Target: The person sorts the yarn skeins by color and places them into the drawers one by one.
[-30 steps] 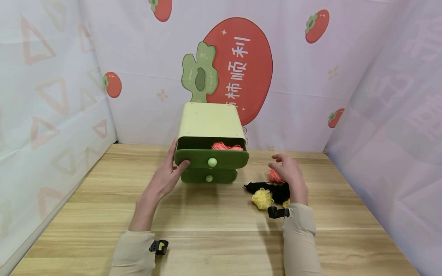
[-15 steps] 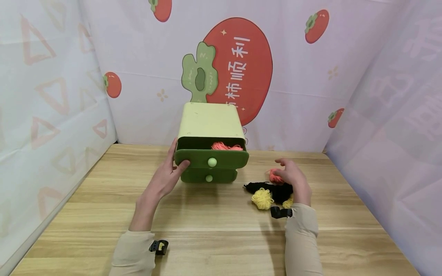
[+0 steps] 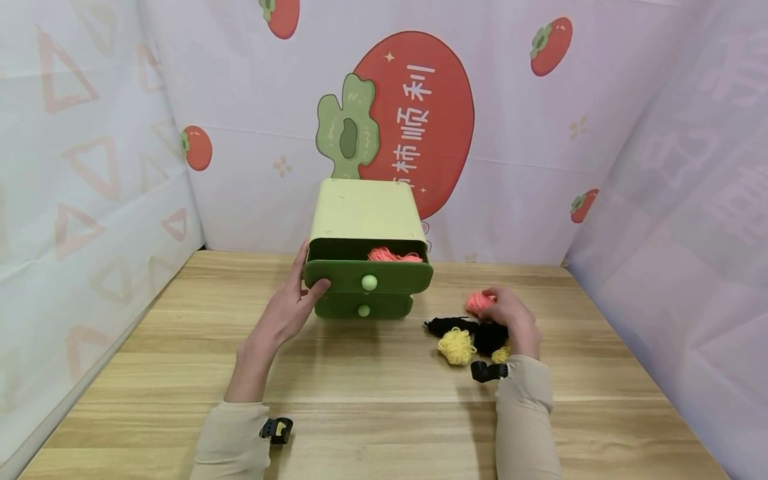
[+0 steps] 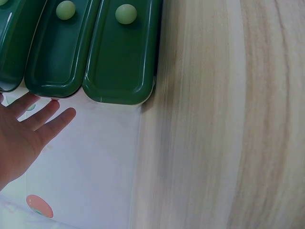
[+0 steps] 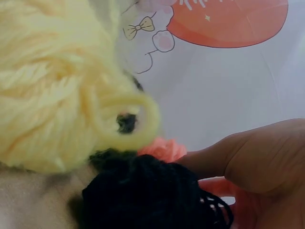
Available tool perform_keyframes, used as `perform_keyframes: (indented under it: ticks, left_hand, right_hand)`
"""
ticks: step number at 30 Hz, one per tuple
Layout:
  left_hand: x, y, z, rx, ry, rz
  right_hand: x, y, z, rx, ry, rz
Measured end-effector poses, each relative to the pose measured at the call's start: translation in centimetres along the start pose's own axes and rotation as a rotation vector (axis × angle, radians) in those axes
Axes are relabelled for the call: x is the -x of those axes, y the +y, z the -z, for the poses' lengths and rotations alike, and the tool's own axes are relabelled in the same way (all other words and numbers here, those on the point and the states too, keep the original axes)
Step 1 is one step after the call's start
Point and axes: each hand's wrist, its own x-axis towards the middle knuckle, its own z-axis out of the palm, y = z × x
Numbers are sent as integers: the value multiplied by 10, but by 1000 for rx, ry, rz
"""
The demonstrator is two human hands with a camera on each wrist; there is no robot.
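Observation:
In the head view a cream cabinet (image 3: 367, 210) stands at the back of the table, with its green top drawer (image 3: 342, 277) pulled partly out. Pink yarn (image 3: 393, 255) lies in that drawer. My left hand (image 3: 287, 310) has its thumb on the drawer front and its fingers along the cabinet's left side; the left wrist view shows those fingers straight and spread. To the right, my right hand (image 3: 510, 313) pinches a pink yarn ball (image 3: 479, 303) between thumb and fingers. Black yarn (image 3: 447, 325) and a yellow yarn ball (image 3: 457, 347) lie just in front.
Below the open drawer is a closed green drawer (image 3: 342, 307); the left wrist view shows a further lowest drawer (image 4: 119, 62). Another bit of yellow yarn (image 3: 501, 353) sits by the right wrist. Printed cloth walls (image 3: 252, 200) close off the table's back and sides.
My right hand has come down toward the table, and its fingers have closed on the pink yarn ball. The left hand and the cabinet have stayed where they were.

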Motion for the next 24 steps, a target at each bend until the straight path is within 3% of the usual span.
perform_keyframes:
  ticks: [12,24]
  left_hand:
    - [-1,-1,0,0,0,-3]
    - [0,-1,0,5,2,-5]
  right_hand:
    - [0,-1,1,2,65,-126]
    - [3,-15,12,-55,164,-104]
